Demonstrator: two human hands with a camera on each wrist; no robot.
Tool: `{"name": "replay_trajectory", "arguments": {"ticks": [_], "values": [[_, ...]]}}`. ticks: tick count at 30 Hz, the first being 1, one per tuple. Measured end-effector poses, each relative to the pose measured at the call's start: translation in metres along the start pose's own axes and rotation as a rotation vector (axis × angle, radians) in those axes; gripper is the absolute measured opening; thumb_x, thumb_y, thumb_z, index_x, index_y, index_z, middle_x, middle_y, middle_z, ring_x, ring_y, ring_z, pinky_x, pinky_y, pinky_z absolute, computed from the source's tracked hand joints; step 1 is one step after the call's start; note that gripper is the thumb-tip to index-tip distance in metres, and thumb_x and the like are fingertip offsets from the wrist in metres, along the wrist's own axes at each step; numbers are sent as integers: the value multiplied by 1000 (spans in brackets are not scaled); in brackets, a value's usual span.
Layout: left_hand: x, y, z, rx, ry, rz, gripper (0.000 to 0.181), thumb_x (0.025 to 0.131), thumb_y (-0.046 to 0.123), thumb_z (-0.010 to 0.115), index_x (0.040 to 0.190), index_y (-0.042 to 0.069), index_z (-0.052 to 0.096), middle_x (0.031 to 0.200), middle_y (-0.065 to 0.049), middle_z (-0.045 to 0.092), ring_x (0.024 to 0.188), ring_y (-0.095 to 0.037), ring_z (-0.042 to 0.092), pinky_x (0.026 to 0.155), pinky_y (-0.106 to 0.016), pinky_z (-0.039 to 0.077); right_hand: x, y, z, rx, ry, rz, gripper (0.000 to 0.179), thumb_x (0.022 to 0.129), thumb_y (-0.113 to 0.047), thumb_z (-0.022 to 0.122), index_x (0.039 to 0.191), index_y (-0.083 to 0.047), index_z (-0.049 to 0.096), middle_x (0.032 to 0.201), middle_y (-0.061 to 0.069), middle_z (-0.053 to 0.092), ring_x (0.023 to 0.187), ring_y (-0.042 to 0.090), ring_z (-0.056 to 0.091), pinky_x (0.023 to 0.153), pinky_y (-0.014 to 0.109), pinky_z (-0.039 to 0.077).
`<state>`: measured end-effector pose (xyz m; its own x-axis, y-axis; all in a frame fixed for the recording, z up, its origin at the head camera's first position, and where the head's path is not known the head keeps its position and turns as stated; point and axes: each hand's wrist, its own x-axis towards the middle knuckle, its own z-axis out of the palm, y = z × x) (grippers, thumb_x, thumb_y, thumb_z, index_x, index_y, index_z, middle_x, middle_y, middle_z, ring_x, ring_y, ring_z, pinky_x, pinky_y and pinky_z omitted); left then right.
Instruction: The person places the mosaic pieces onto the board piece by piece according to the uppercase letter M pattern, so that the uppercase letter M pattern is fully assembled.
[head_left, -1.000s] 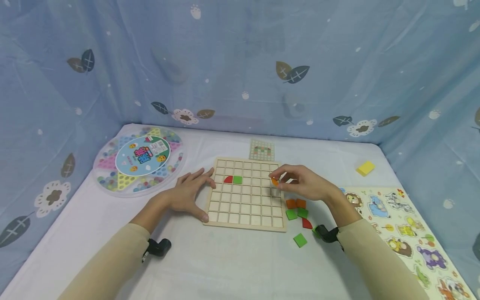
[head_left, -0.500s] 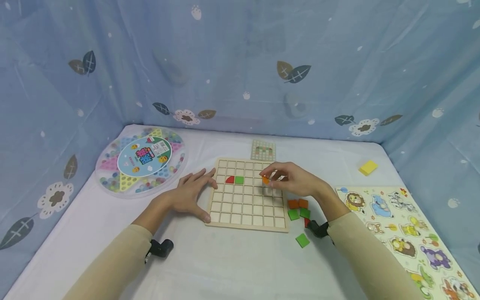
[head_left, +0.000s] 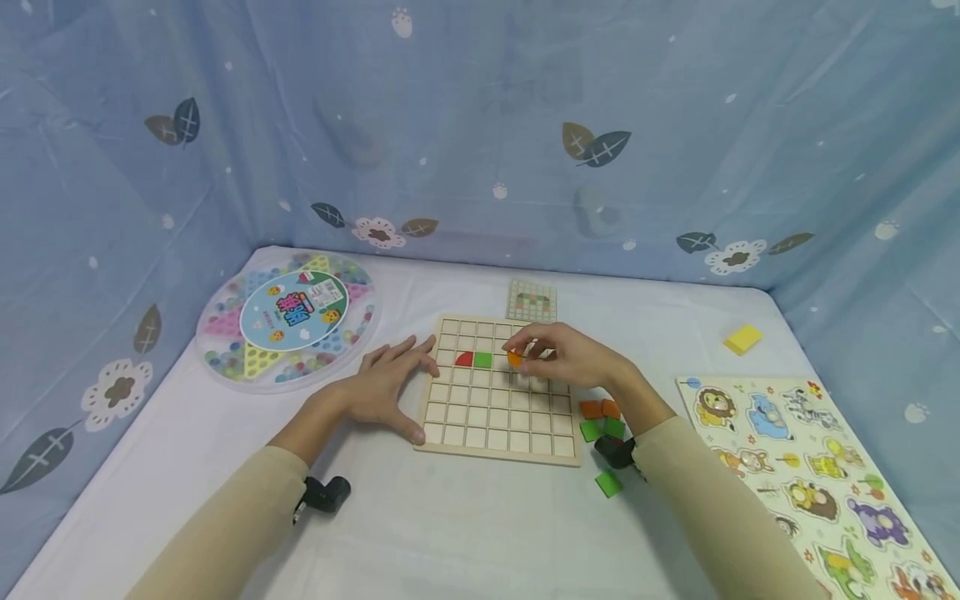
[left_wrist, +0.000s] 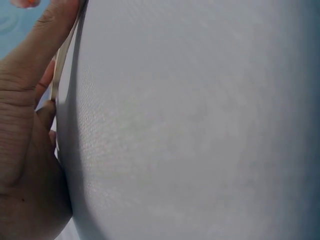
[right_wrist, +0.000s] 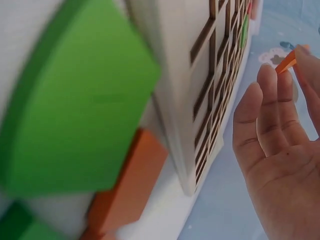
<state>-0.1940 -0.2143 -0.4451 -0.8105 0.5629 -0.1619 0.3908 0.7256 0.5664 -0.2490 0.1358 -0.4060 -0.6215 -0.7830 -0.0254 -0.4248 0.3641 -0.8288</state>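
Note:
A wooden grid board (head_left: 498, 455) lies on the white cloth in the head view. A red quarter-round tile (head_left: 464, 360) and a green square tile (head_left: 483, 360) sit side by side in its cells. My left hand (head_left: 382, 389) is spread at the board's left side, thumb and fingertips touching the edge. Above the board's right half, my right hand (head_left: 576, 358) pinches a small orange tile (head_left: 514, 358) between thumb and fingers. The right wrist view shows that orange tile (right_wrist: 286, 61) tilted, clear of the board; the hand partly hides its shape.
Loose orange tiles (head_left: 592, 409) and green tiles (head_left: 608, 483) lie right of the board. A pattern card (head_left: 532, 300) lies behind it. A round marble-game box (head_left: 255, 379) is at the left. At the right are an animal puzzle board (head_left: 772, 454) and a yellow block (head_left: 743, 339).
My right hand has carried the orange tile leftward over the board, toward the green tile. My left hand stays at the board's left edge. The head view has shifted slightly.

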Motion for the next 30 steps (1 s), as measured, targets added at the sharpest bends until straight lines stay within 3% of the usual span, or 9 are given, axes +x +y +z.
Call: {"name": "replay_trajectory", "arguments": {"ticks": [13, 22, 30], "values": [[0, 0, 1, -2, 1, -8, 93, 58, 68, 91, 130, 29, 47, 174, 0, 7, 160, -33, 0, 121, -65, -1, 22, -1, 8, -82, -3, 2, 36, 99, -10, 68, 134, -3, 62, 124, 11, 65, 109, 27, 67, 98, 42, 55], [0, -1, -1, 9, 4, -5, 92, 58, 67, 91, 129, 28, 47, 174, -1, 8, 160, -35, 1, 120, -64, 2, 30, -1, 8, -155, -22, 85, 33, 99, -11, 68, 132, -9, 65, 133, 9, 64, 113, 26, 67, 98, 41, 55], [1, -1, 1, 12, 9, -7, 93, 57, 67, 92, 129, 28, 48, 174, -1, 8, 159, -35, 2, 121, -65, 2, 33, -2, 9, -180, -26, 137, 31, 99, -12, 69, 130, -13, 67, 130, 7, 65, 113, 26, 67, 97, 42, 55]]}}
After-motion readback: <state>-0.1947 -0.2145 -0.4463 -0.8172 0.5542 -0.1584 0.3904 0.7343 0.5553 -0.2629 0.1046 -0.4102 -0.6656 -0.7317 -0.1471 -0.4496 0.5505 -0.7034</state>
